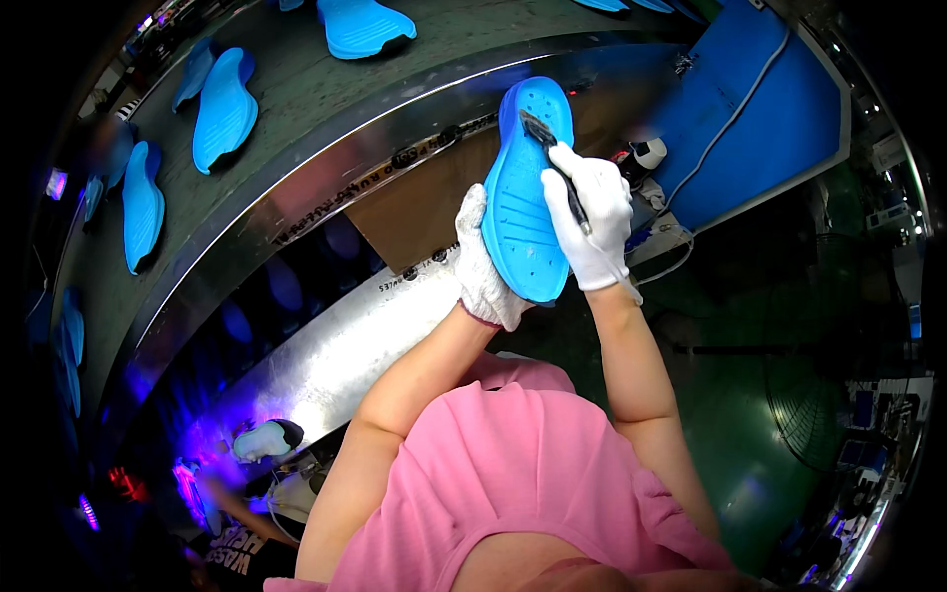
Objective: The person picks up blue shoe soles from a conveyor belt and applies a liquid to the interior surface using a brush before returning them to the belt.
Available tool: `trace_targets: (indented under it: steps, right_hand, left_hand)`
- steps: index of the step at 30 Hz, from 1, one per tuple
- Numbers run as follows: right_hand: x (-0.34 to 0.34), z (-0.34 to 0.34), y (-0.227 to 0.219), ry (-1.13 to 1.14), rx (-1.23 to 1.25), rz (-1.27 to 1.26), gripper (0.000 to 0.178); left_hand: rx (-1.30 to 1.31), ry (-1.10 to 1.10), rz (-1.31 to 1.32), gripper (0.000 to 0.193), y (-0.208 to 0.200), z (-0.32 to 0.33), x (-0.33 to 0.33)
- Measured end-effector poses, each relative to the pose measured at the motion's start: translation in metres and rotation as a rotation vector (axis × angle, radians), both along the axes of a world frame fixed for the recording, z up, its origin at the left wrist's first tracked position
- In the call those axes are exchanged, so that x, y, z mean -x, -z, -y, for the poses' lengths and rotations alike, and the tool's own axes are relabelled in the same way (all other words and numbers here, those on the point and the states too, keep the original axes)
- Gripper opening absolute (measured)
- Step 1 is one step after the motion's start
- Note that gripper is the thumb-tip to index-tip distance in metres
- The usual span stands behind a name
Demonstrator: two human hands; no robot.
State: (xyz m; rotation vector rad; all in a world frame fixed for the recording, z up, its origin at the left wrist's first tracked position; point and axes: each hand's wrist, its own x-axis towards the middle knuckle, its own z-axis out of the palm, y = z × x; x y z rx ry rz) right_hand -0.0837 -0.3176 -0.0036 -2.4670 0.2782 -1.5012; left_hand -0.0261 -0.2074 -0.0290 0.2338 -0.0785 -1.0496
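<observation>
A bright blue shoe sole (523, 232) is held up in front of me, its hollow inner face toward me and its long axis nearly upright. My left hand (483, 271), in a white knit glove, grips it along the left edge and lower end. A small dark-handled brush (539, 132) is pinched in my gloved right hand (597, 212). Its bristles touch the inner surface near the sole's far end, beside a group of small holes. The fingers under the sole are hidden.
Several blue soles (225, 113) lie on a dark conveyor belt (286, 79) curving past a metal rim. Below it runs a shiny metal ledge (340, 360). A blue panel (760, 109) with a hanging cable stands at right. Another person's arm (252, 515) shows at lower left.
</observation>
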Motion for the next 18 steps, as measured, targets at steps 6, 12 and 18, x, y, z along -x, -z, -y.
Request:
trace_targets:
  steps: [6,12,18]
  right_hand:
    - [0.034,-0.027,0.011,-0.095,-0.007,-0.101,0.028]
    - [0.047,-0.007,-0.012,-0.292,0.147,-0.175,0.034]
    - [0.058,-0.011,-0.023,-0.207,0.561,-0.423,0.036]
  left_hand:
    - [0.125,0.017,0.008,0.069,0.018,0.001,-0.009]
    - [0.168,0.054,0.013,0.07,0.005,-0.004,-0.008]
    - [0.026,-0.047,0.024,0.073,-0.003,-0.008,-0.004]
